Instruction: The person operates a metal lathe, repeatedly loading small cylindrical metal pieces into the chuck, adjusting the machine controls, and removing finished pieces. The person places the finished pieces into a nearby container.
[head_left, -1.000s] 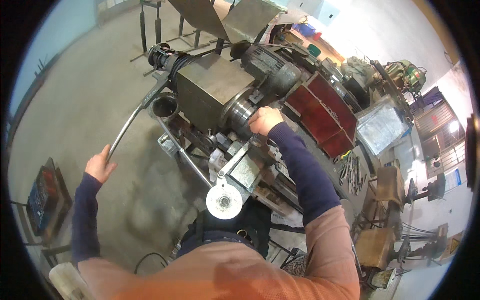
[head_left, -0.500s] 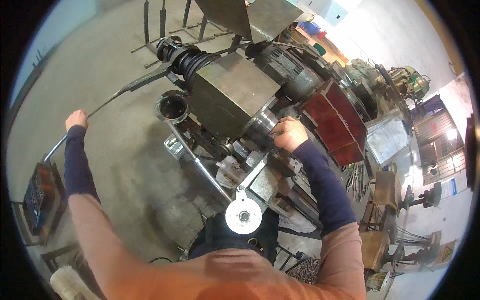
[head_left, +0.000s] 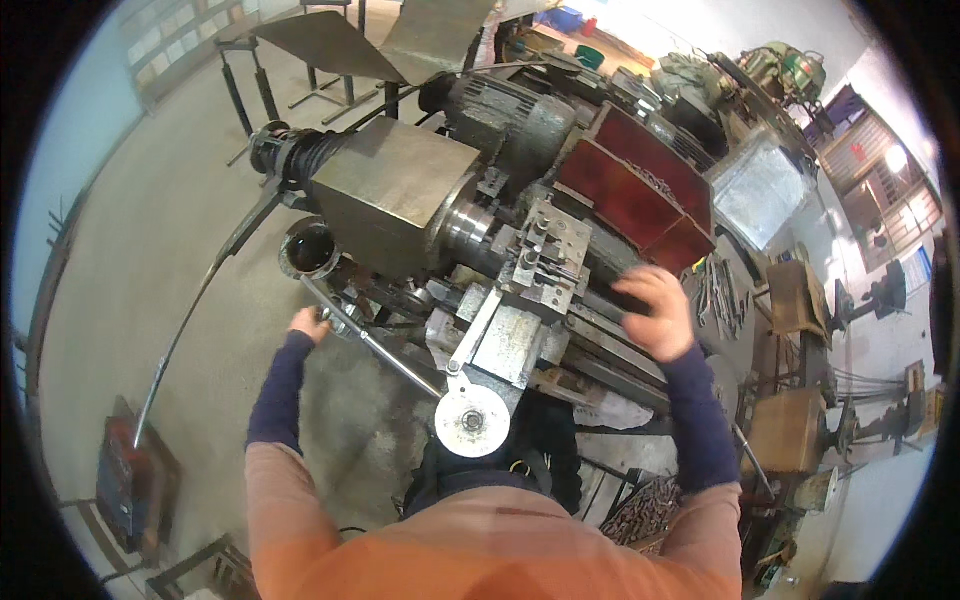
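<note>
My left hand [head_left: 312, 323] is beside a small shiny metal box [head_left: 341, 320] under a round dark cup [head_left: 310, 248]; its fingers are too small and partly hidden to tell a grip. My right hand [head_left: 660, 314] hovers over the bed rails [head_left: 615, 345] of a lathe, fingers curved and apart, holding nothing. Left of it stands the tool post [head_left: 548, 255], close to the bright round chuck [head_left: 470, 228] on the boxy headstock [head_left: 395, 190]. A white disc handwheel [head_left: 472, 422] with a flat arm sits near my waist, and a long rod [head_left: 395, 358] runs from it toward the cup.
A long lever rod [head_left: 185, 325] slants down at the left, above a dark red box [head_left: 128, 470]. Behind the lathe are a motor [head_left: 510, 120] and a red tray [head_left: 635, 180]. Several hand tools [head_left: 722, 295] lie at the right, and a heap of small metal pieces [head_left: 645, 512] is below.
My left hand has let go of the long lever rod and moved right to the small metal box. The right hand has come off the chuck and moved right. The view has shifted.
</note>
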